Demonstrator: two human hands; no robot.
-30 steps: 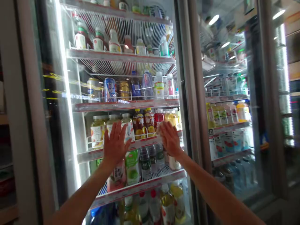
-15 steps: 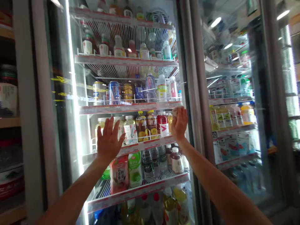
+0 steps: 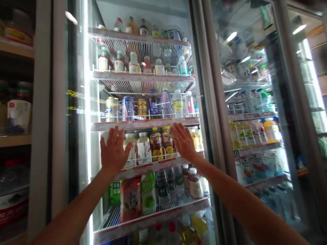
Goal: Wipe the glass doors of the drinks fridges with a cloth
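My left hand (image 3: pixel 114 149) lies flat against the glass door (image 3: pixel 114 197) of a drinks fridge, fingers spread, nothing in it. Further right, my right hand (image 3: pixel 183 141) presses on the same glass. Under its fingertips a bit of pale, crumpled cloth (image 3: pixel 172 129) shows; most of it is hidden by the hand. Behind the glass, near the right hand, stand brown tea bottles with yellow caps (image 3: pixel 156 144). A pale bottle with a white cap (image 3: pixel 143 148) sits between the two hands.
Wire shelves inside hold cans (image 3: pixel 127 109), bottles and drink pouches (image 3: pixel 130 199). A metal door frame (image 3: pixel 212 102) runs down the right side, with another glass-fronted fridge beyond it. Wooden shelving with jars (image 3: pixel 19 112) stands on the left.
My right hand has slid left across the glass with the cloth, from the door's right edge to in front of the tea bottles. My left hand stays on the glass; the view has shifted slightly.
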